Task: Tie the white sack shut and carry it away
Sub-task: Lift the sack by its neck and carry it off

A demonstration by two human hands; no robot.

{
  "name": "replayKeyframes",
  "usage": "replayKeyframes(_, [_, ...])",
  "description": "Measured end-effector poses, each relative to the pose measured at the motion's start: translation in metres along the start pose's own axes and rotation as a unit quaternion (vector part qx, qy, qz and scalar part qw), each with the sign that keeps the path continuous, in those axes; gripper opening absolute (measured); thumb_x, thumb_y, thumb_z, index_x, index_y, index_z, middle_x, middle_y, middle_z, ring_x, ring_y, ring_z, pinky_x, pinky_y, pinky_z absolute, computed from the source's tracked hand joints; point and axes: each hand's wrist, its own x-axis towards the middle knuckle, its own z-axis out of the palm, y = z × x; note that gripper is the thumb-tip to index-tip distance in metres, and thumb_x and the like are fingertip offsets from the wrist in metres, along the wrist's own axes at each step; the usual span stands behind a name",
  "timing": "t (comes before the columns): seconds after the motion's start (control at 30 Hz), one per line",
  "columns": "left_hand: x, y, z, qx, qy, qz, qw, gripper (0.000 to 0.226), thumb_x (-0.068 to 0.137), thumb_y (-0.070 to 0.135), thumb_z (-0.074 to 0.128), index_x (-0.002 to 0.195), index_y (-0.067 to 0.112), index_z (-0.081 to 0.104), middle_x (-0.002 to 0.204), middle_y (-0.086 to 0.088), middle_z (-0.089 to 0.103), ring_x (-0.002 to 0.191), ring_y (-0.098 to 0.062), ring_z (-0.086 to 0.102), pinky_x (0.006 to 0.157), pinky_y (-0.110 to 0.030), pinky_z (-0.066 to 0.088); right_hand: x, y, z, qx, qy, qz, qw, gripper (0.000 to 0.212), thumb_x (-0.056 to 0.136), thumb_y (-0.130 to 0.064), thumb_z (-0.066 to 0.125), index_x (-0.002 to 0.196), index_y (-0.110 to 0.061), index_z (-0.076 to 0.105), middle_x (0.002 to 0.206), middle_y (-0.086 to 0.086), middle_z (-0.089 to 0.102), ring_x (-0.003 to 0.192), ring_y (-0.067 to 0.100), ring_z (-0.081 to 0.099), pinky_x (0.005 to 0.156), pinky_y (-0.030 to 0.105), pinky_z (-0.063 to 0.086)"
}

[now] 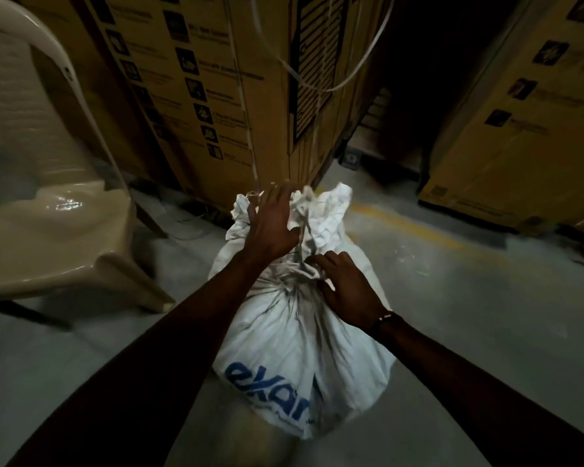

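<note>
Sacking first: the white sack (294, 335) stands on the grey concrete floor (452, 315) at centre frame, its body full and rounded, blue lettering low at six o'clock, its neck cinched by a tie (300, 274) with the loose mouth ruffling above toward twelve o'clock. Going from the left, a beige plastic chair (48, 214) sits at nine o'clock of the sack, apart from it. Next, the left hand (272, 227) lies over the crumpled mouth at eleven o'clock of the knot, fingers spread and fairly straight, touching the cloth and not clasping it. Behind, at twelve o'clock, a tall printed cardboard carton (216, 96) rises, loose strapping hanging down it. The right hand (344, 284) sits at three o'clock of the knot, fingers curled in at the gathered neck; it seems to pinch the tie, though blur hides the fingertips. Another carton (520, 129) stands at two o'clock. The woven cloth looks soft, creasing and slightly slick, and the bulging fill suggests real weight with a shifting load. The best hold is likely the bunched neck just under the tie, with a second hand beneath the belly.
</note>
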Motion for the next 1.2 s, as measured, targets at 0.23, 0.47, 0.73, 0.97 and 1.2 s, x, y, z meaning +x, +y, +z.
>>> replayKeyframes(0.23, [-0.002, -0.002, -0.011, 0.193, -0.137, 0.01, 0.971, 0.062, 0.097, 0.052, 0.058, 0.15, 0.024, 0.043, 0.148, -0.003, 0.056, 0.147, -0.032, 0.035, 0.12, -0.057, 0.018, -0.019, -0.015, -0.029, 0.005, -0.073, 0.017, 0.997, 0.048, 0.098, -0.013, 0.062, 0.145, -0.018, 0.055, 0.124, 0.007, 0.062, 0.112, 0.031, 0.056, 0.087, 0.045, 0.051])
replayKeyframes(0.47, [-0.06, -0.007, -0.009, 0.197, -0.155, 0.003, 0.968, 0.046, 0.1, 0.046, 0.052, 0.142, 0.027, 0.054, 0.134, -0.006, 0.064, 0.13, -0.037, 0.046, 0.105, -0.049, 0.029, 0.007, -0.041, -0.082, 0.081, 0.051, -0.039, 0.995, 0.023, 0.093, -0.012, 0.065, 0.116, -0.007, 0.066, 0.1, 0.007, 0.065, 0.083, 0.019, 0.063, 0.075, 0.031, 0.051])
replayKeyframes(0.73, [-0.149, 0.019, -0.002, 0.139, -0.228, 0.035, 0.963, 0.051, 0.092, 0.032, 0.068, 0.141, 0.018, 0.061, 0.124, -0.012, 0.069, 0.124, -0.042, 0.06, 0.101, -0.044, 0.05, 0.105, -0.046, -0.065, 0.09, -0.102, 0.151, 0.979, 0.023, 0.093, 0.004, 0.061, 0.111, 0.008, 0.074, 0.122, 0.027, 0.072, 0.119, 0.043, 0.065, 0.107, 0.045, 0.046])
replayKeyframes(0.97, [-0.114, 0.015, -0.045, 0.063, -0.037, 0.089, 0.993, 0.029, 0.085, 0.045, 0.058, 0.096, 0.025, 0.075, 0.086, -0.001, 0.075, 0.072, -0.024, 0.073, 0.058, -0.032, 0.055, 0.082, -0.056, -0.007, 0.033, -0.32, 0.162, 0.933, 0.05, 0.099, -0.011, 0.066, 0.147, -0.005, 0.054, 0.152, 0.019, 0.056, 0.144, 0.035, 0.052, 0.118, 0.04, 0.038])
replayKeyframes(1.2, [-0.033, 0.003, -0.044, -0.129, -0.124, 0.002, 0.984, 0.023, 0.08, 0.001, 0.05, 0.099, 0.005, 0.062, 0.081, -0.011, 0.071, 0.076, -0.032, 0.07, 0.07, -0.042, 0.057, 0.052, -0.07, 0.031, 0.03, -0.328, 0.163, 0.93, 0.056, 0.107, -0.043, 0.054, 0.155, -0.016, 0.046, 0.159, 0.013, 0.051, 0.143, 0.035, 0.051, 0.114, 0.038, 0.04])
